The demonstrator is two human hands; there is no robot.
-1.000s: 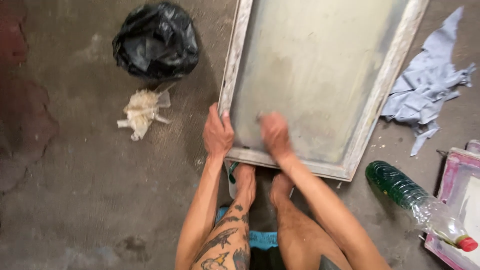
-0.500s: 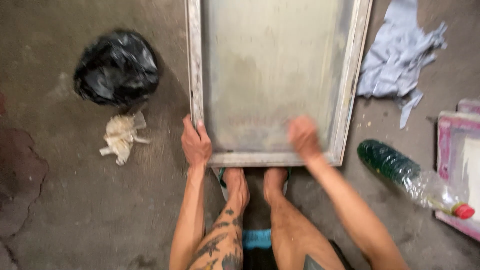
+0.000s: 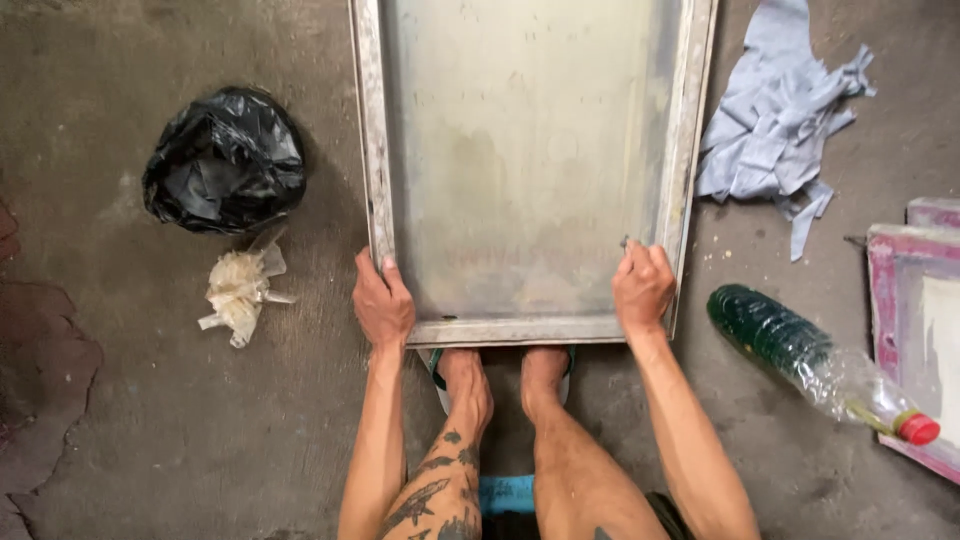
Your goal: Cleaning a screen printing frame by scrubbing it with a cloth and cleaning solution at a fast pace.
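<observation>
While frame (image 3: 530, 170) lies flat, fingers (image 3: 385, 275) grip both near corners.

- there is a single view, from a camera worn on the person's head, and it looks almost straight down.
- it faces the concrete floor (image 3: 150, 420) in front of the person's feet, with forearms and shins rising into the bottom edge.
- it sits close: the left hand (image 3: 382, 305) and right hand (image 3: 642, 288) lie near the middle.
- the grey frame (image 3: 372, 150) runs off the top edge, and the pink frame (image 3: 885, 290) is cut by the right edge.
</observation>
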